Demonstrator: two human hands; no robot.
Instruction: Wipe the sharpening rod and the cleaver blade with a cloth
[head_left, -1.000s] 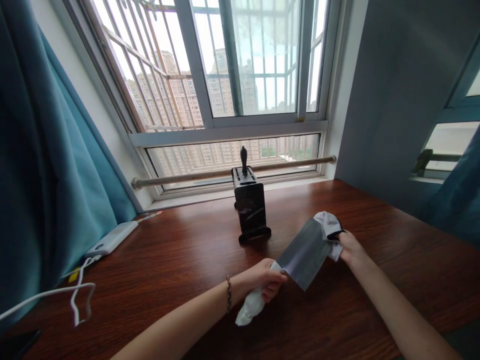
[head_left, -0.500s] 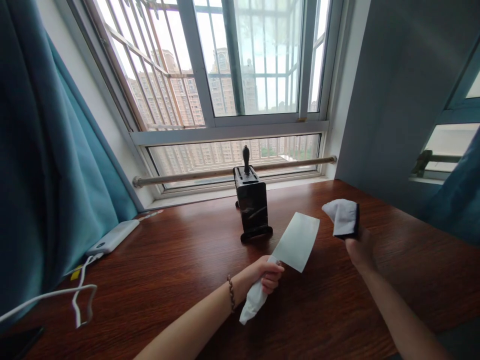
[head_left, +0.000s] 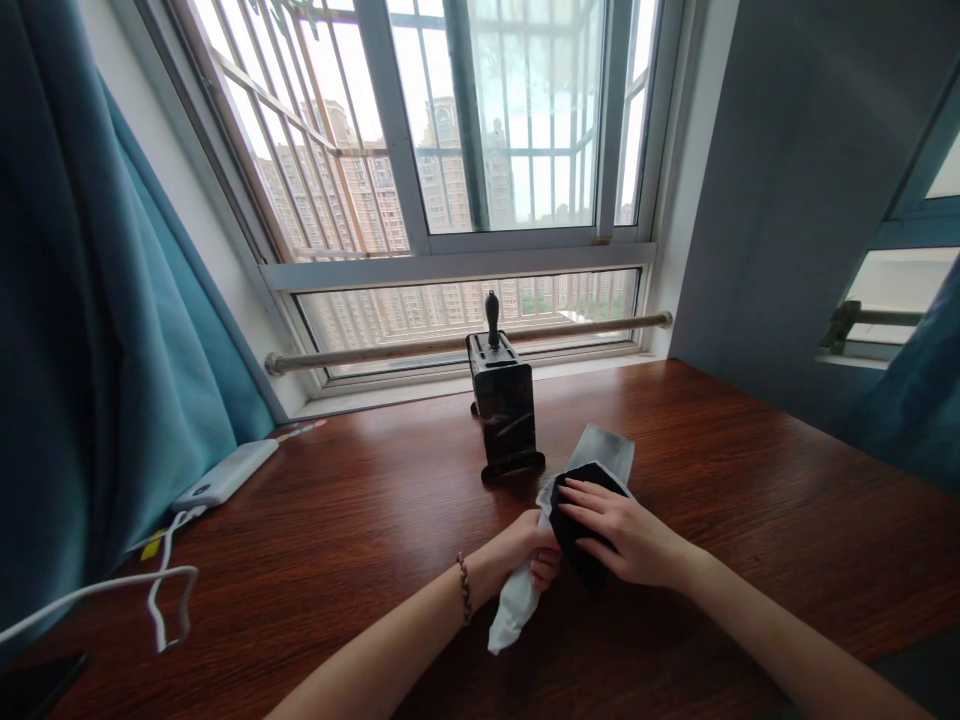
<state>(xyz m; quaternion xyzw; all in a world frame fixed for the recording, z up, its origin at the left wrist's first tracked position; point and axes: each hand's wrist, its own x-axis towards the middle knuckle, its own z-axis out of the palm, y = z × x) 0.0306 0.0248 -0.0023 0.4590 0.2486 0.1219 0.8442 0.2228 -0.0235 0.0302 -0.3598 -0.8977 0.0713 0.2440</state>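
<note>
The left hand, fisted round the white-wrapped handle, probably steadies the cleaver, angled toward one o'clock; the right hand, fingers slightly spread, lies flat over the dark cloth, likely for even contact, with the knife block at the cleaver's ten o'clock

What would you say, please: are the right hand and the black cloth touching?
Touching: the head view shows the right hand lying across the black cloth.

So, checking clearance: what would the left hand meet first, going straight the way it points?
Probably the black cloth under the right hand, just beyond the left hand; depth is unclear.
</note>
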